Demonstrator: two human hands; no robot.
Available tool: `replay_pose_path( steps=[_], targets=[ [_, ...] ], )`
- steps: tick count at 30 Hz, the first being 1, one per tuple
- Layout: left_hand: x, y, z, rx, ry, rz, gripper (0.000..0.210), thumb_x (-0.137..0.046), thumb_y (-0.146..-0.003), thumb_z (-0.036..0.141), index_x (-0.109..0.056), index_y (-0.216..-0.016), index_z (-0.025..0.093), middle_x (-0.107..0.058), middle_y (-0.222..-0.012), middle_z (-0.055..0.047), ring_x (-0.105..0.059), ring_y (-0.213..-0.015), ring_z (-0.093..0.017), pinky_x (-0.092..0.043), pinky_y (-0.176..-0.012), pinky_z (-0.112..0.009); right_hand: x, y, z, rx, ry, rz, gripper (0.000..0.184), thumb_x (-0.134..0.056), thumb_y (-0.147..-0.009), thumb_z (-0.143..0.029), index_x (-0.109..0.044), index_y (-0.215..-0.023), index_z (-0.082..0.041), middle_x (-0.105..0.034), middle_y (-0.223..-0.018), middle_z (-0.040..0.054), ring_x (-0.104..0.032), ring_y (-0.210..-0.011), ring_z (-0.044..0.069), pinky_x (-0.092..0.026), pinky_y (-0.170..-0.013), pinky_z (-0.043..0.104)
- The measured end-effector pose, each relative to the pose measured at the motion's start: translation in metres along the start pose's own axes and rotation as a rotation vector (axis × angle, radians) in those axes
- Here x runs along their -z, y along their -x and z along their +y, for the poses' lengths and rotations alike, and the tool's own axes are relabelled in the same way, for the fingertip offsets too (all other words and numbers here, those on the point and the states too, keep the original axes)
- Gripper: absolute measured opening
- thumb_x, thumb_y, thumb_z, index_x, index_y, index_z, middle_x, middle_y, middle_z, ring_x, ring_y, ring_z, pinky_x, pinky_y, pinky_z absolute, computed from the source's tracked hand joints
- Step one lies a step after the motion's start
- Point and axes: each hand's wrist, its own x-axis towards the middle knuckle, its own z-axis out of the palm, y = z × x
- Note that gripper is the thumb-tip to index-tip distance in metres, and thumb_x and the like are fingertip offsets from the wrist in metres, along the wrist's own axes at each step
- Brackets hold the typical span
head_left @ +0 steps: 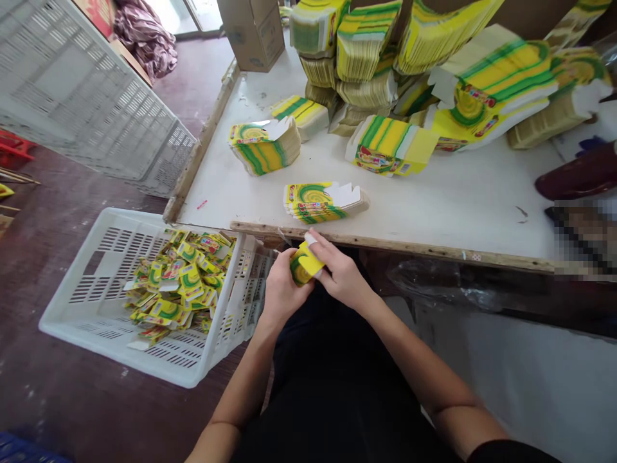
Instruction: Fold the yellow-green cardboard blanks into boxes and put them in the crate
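Observation:
Between both hands, just off the table's front edge, is a small yellow and green printed carton (307, 263). My left hand (285, 283) grips its left side, fingers wrapped round it. On the other side my right hand (340, 267) pinches the carton near a white flap at its top end. Beyond the hands, a short stack of flat cartons (318, 200) lies by the table edge. A white plastic crate (205, 347) stands at the left, with many small folded cartons (186, 283) heaped inside.
On the white table (424, 206) sit more carton stacks (265, 146), with tall piles (366, 45) at the back. A cardboard box (253, 35) stands at the far corner. A large white crate (81, 90) rises at left. A dark red cylinder (578, 172) lies at right.

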Motion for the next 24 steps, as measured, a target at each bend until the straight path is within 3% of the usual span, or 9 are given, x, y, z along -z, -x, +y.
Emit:
replay_pose_path(
  steps=[3, 7, 12, 15, 19, 22, 24],
  targets=[
    [0.010, -0.003, 0.000, 0.013, -0.010, -0.037, 0.048, -0.072, -0.064, 0.023, -0.056, -0.109, 0.023, -0.071, -0.099, -0.005, -0.069, -0.088, -0.024, -0.055, -0.079, -0.037, 0.003, 0.002, 0.001, 0.025, 0.129, -0.168, 0.045, -0.058, -0.089, -0.014, -0.060, -0.133, -0.025, -0.040, -0.156, 0.0103, -0.051, -0.135, 0.026, -0.052, -0.104, 0.038],
    [0.021, -0.011, 0.003, 0.021, -0.012, -0.142, 0.044, -0.074, -0.062, 0.027, -0.061, -0.104, 0.022, -0.073, -0.092, -0.004, -0.069, -0.078, -0.023, -0.054, -0.071, -0.034, 0.016, -0.002, 0.001, 0.042, 0.206, -0.243, 0.025, -0.062, -0.089, -0.016, -0.072, -0.110, -0.026, -0.046, -0.152, 0.0107, -0.058, -0.129, 0.026, -0.053, -0.102, 0.040],
    [0.026, -0.019, 0.007, -0.014, -0.036, -0.190, 0.043, -0.075, -0.061, 0.030, -0.063, -0.102, 0.023, -0.074, -0.091, -0.004, -0.070, -0.077, -0.023, -0.055, -0.071, -0.033, 0.041, -0.012, 0.000, 0.089, 0.155, -0.403, 0.030, -0.063, -0.087, -0.011, -0.074, -0.111, -0.025, -0.051, -0.148, 0.0126, -0.054, -0.133, 0.028, -0.050, -0.105, 0.041],
    [0.022, -0.020, 0.008, -0.023, -0.061, -0.161, 0.043, -0.074, -0.063, 0.031, -0.063, -0.103, 0.023, -0.074, -0.092, -0.004, -0.070, -0.079, -0.024, -0.055, -0.071, -0.033, 0.036, -0.015, 0.002, 0.048, 0.110, -0.325, 0.031, -0.061, -0.086, -0.008, -0.075, -0.108, -0.023, -0.055, -0.145, 0.0127, -0.055, -0.132, 0.028, -0.048, -0.107, 0.043],
    [0.021, -0.016, 0.003, 0.013, -0.094, -0.131, 0.043, -0.070, -0.065, 0.031, -0.061, -0.106, 0.022, -0.073, -0.094, -0.004, -0.070, -0.083, -0.024, -0.055, -0.074, -0.033, 0.010, -0.014, 0.003, -0.007, 0.032, -0.221, 0.029, -0.066, -0.081, -0.011, -0.075, -0.107, -0.020, -0.056, -0.143, 0.0140, -0.058, -0.129, 0.029, -0.047, -0.108, 0.044],
    [0.041, -0.009, -0.012, 0.104, -0.112, -0.085, 0.047, -0.070, -0.068, 0.039, -0.059, -0.110, 0.021, -0.071, -0.095, -0.004, -0.069, -0.083, -0.023, -0.056, -0.077, -0.035, 0.004, -0.022, 0.004, 0.050, -0.024, -0.173, 0.046, -0.068, -0.082, -0.016, -0.063, -0.128, -0.019, -0.059, -0.140, 0.0132, -0.058, -0.128, 0.027, -0.048, -0.107, 0.042],
    [0.065, -0.004, -0.030, 0.214, -0.201, 0.056, 0.054, -0.072, -0.068, 0.048, -0.058, -0.112, 0.020, -0.070, -0.096, -0.006, -0.068, -0.086, -0.026, -0.056, -0.080, -0.041, 0.012, -0.037, 0.008, 0.056, 0.035, -0.079, 0.048, -0.065, -0.085, -0.018, -0.058, -0.132, -0.019, -0.064, -0.132, 0.0123, -0.060, -0.122, 0.026, -0.049, -0.104, 0.042]
  ],
)
